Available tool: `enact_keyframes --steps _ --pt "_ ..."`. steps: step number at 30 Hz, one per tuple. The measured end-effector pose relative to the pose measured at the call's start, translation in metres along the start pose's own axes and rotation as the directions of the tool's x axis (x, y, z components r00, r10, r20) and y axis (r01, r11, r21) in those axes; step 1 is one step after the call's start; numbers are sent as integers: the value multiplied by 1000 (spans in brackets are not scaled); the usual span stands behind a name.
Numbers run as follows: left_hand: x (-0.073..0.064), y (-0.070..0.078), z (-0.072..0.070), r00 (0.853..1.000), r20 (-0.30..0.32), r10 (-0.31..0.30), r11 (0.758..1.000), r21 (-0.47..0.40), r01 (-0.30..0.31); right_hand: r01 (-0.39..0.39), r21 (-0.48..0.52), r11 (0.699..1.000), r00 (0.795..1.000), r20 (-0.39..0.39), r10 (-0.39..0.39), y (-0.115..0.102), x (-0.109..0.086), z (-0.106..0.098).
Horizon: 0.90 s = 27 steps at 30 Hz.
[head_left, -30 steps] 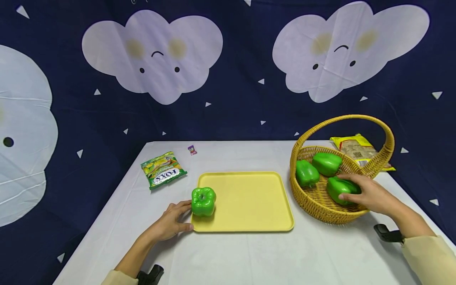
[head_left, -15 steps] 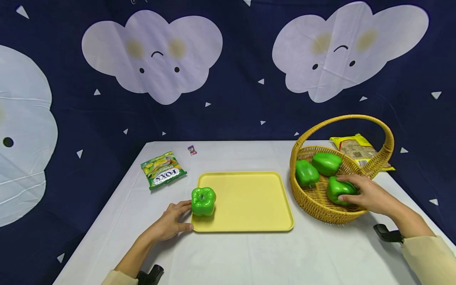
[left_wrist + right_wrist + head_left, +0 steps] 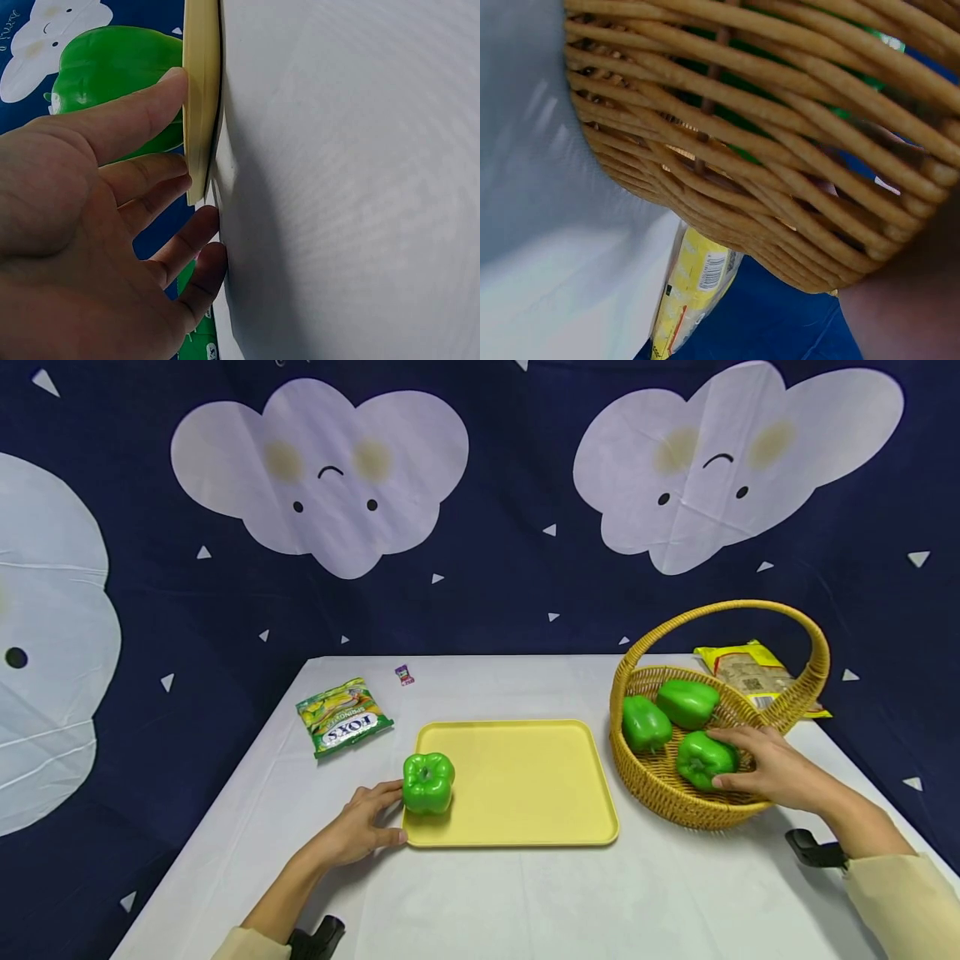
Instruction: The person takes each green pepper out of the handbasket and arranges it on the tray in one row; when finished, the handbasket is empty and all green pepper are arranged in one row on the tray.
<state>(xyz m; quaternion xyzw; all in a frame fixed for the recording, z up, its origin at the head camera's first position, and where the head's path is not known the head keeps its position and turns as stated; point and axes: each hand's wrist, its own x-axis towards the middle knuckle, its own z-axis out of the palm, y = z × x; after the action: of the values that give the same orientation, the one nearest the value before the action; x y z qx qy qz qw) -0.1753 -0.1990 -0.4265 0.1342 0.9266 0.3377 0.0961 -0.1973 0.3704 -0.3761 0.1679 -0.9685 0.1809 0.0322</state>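
My right hand (image 3: 780, 768) reaches over the near right rim of a wicker basket (image 3: 675, 806) and holds a green bell pepper (image 3: 703, 760) between thumb and fingers. The pepper's stem end faces the camera. Two other green bell peppers lie in the basket, one at the left (image 3: 645, 724) and one at the back (image 3: 687, 703). My left hand (image 3: 360, 829) rests at the left edge of a yellow tray (image 3: 532, 785), thumb and fingertips touching its rim. Another green bell pepper (image 3: 428, 783) stands on the tray's left side. Basket weave hides most of the right hand in the right wrist view.
A green and yellow candy bag (image 3: 345, 718) lies behind the left hand, with a small purple wrapped candy (image 3: 404, 675) farther back. Behind the basket, under its tall arched handle (image 3: 720, 607), lies a yellow and clear packet (image 3: 753, 675). White cloth (image 3: 525, 902) covers the table.
In the right hand, the pepper has turned and shifted slightly left, so its stem end has come into view. The left hand and the tray have stayed in place.
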Motion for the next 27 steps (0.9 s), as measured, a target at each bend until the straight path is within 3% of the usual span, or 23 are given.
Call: enact_keyframes --steps 13,27 --pt "0 0 -1 1000 -2 9 1000 3 -9 -76 -8 997 997 -9 76 -4 9 3" --pt "0 -2 0 1000 -6 16 1000 3 -16 -59 -25 998 998 6 59 -11 14 7"
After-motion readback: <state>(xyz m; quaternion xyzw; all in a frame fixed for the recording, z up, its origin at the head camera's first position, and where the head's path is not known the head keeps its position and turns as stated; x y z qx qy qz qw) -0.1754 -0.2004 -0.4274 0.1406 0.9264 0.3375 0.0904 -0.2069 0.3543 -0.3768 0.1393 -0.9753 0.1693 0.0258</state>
